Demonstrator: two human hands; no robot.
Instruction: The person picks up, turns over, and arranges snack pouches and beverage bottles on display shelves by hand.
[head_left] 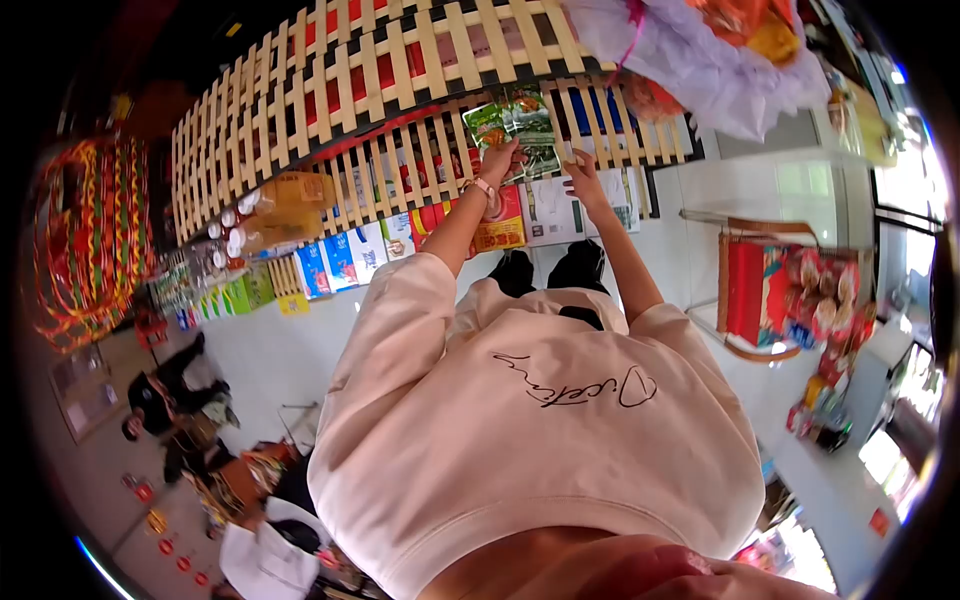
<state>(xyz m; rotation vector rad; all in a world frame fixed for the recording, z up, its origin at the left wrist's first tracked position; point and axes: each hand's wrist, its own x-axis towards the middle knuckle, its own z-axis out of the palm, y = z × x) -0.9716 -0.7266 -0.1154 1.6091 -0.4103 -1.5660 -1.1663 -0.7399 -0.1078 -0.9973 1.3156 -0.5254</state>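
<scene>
My left hand [499, 164], with a band round its wrist, is closed on the lower edge of a shiny green packet [486, 124]. Another dark green packet [530, 112] is right beside it, and the two overlap so that I cannot tell how many there are. Both lie over the slatted wooden shelf [430, 160]. Just right of the packets is my right hand [584, 184], its fingers apart and nothing visible in them. Below the hands stand a red and yellow box [497, 222] and a white carton [566, 212].
Bottles with amber liquid [285, 205] and blue-and-white packs [340, 262] line the shelf's lower left. A purple-white plastic bag [700, 70] bulges at upper right. A red chair [750, 290] bearing packaged goods stands to the right. Other people [275, 560] are at lower left.
</scene>
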